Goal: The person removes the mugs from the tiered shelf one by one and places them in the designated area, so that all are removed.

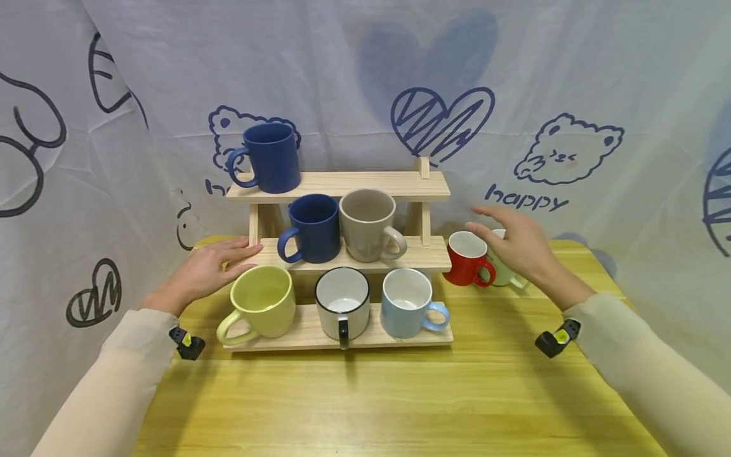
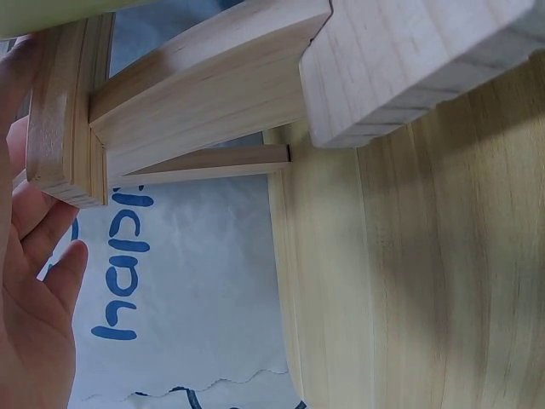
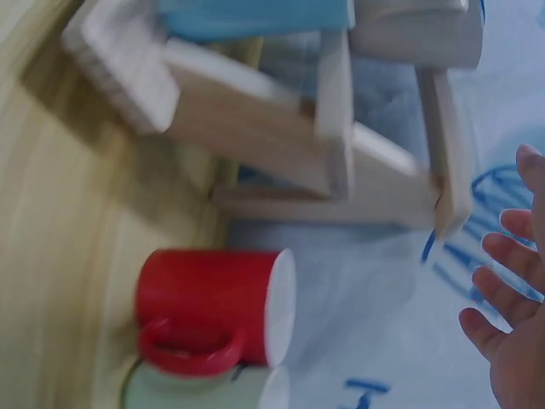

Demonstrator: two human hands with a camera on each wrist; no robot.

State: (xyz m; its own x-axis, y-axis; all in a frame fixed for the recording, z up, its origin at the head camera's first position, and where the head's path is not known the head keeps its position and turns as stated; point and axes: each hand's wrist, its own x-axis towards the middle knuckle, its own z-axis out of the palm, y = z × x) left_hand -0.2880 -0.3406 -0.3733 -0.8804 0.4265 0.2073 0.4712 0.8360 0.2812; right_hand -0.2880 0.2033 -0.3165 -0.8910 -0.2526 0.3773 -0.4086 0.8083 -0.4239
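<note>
My left hand (image 1: 207,270) rests on the left end of the wooden rack's middle shelf (image 1: 268,252), its fingers fairly straight; in the left wrist view they lie about the board's end. Behind the red mug (image 1: 464,261) and a pale green mug (image 1: 502,274), partly hidden, stands the back cloth. My right hand (image 1: 516,244) hangs above these two mugs with its fingers spread, holding nothing. Two blue mugs, one (image 1: 274,158) on the top shelf and one (image 1: 315,230) on the middle, share the rack with a grey mug (image 1: 365,228).
The bottom shelf (image 1: 365,343) carries a yellow-green mug (image 1: 264,301), a white mug (image 1: 342,298) with black rim and handle, and a light blue mug (image 1: 405,304). The rack stands on a wooden table (image 1: 365,406). A printed cloth (image 1: 342,76) hangs behind and at both sides.
</note>
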